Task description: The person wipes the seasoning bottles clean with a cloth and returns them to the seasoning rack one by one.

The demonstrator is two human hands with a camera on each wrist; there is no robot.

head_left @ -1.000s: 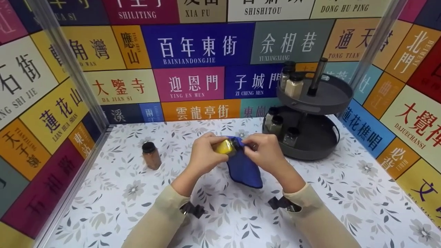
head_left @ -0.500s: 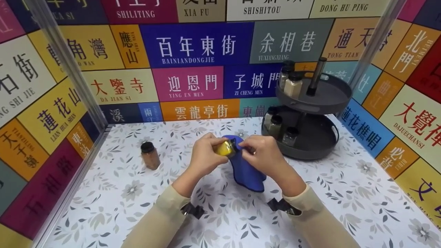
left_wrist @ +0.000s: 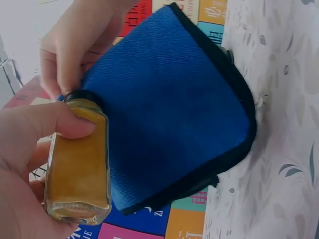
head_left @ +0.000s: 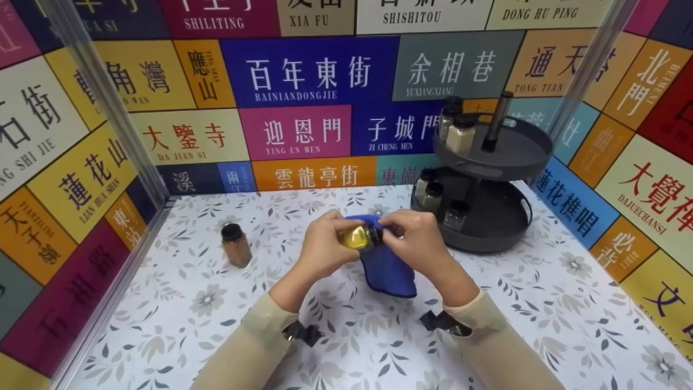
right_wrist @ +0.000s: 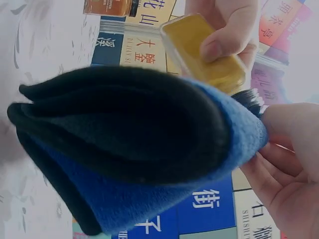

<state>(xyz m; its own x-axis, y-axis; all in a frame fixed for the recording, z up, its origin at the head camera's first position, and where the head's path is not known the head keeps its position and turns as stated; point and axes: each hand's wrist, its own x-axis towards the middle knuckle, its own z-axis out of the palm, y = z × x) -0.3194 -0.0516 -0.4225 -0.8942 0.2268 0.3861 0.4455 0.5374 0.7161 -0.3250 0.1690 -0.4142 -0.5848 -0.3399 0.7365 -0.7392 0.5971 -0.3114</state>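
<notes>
My left hand (head_left: 325,241) grips a square glass spice jar (left_wrist: 79,164) filled with yellow powder, its black lid (head_left: 374,234) pointing right. The thumb lies along the jar's side near its shoulder. Against that lid my right hand (head_left: 414,235) pinches a blue cloth (left_wrist: 174,109) with black edging. The cloth hangs in a fold below the fingers, above the table. In the right wrist view, the right hand's fingers (right_wrist: 279,134) hold the cloth's tip right beside the ridged lid.
A jar of brown powder (head_left: 237,248) with a black lid stands on the flower-patterned table (head_left: 162,303) at left. At back right is a two-tier dark grey rack (head_left: 498,241) bearing several jars. Walls covered in coloured signs enclose the back and sides.
The jar has turned slightly in the left hand and its lid shows more. The cloth shifts and folds at the lid as the right fingers move over it.
</notes>
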